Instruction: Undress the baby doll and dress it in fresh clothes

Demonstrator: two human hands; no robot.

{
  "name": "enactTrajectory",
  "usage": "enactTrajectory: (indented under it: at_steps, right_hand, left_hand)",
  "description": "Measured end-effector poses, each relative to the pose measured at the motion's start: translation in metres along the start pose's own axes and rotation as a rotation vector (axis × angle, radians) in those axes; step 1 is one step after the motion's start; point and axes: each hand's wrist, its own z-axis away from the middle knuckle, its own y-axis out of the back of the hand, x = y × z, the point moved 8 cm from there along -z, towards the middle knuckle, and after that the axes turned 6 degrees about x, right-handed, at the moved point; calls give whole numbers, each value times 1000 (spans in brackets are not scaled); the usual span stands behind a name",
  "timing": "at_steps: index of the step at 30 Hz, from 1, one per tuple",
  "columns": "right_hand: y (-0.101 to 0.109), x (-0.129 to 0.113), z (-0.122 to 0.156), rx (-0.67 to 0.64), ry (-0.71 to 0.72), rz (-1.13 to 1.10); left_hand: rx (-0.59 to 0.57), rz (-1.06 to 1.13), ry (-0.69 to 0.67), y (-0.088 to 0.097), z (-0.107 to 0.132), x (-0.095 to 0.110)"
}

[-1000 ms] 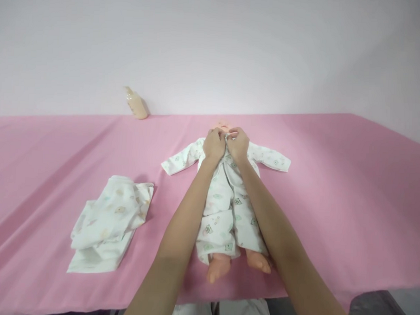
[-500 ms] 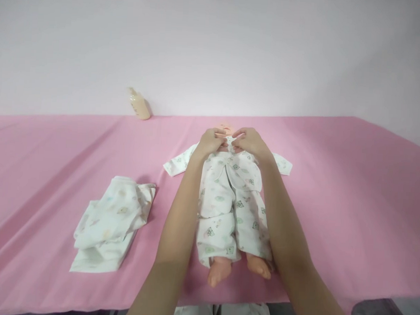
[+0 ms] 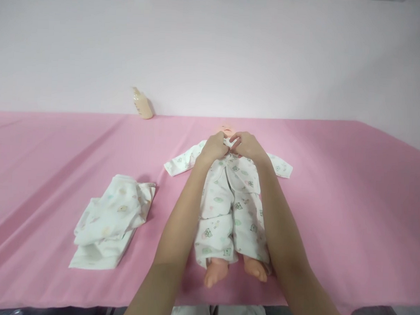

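A baby doll (image 3: 216,270) lies on its back on the pink cloth, its bare feet toward me. It wears a white printed jacket (image 3: 246,174) and matching trousers (image 3: 215,232), sleeves spread to both sides. At the jacket's upper front, just below the doll's chin, my left hand (image 3: 215,147) is closed, its fingertips pinching the jacket's fabric. My right hand (image 3: 248,145) meets it there from the other side, fingers bent and pressed on the same jacket front. The exact bit of cloth between the fingertips is partly hidden by the hands.
Folded white printed cloths (image 3: 112,213) lie to the left of the doll. A cream pump bottle (image 3: 142,104) stands at the back by the white wall (image 3: 214,55). The pink tablecloth (image 3: 339,219) is creased at left, and its front edge is close to my lap.
Both hands have drawn closer together and slightly down, from the doll's neck to the upper chest. The fingers have closed in on the jacket front.
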Motion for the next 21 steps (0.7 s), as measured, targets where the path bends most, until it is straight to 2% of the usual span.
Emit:
enactTrajectory:
  at_steps: [3,7,11,18,21]
  right_hand:
    - [-1,3,-2,10,-18,56]
    - [5,3,-2,127,-82,116]
    - [13,-8,1,195,-57,78]
    - [21,-27,19,22,-87,-269]
    - [22,-30,23,-33,-84,-292]
  left_hand:
    - [20,-72,-34,1,2,8]
    - [58,-109,-81,5,6,19]
    - [102,-75,-121,14,8,26]
    - [143,164,-111,17,1,16]
    - [174,221,-93,17,-1,13]
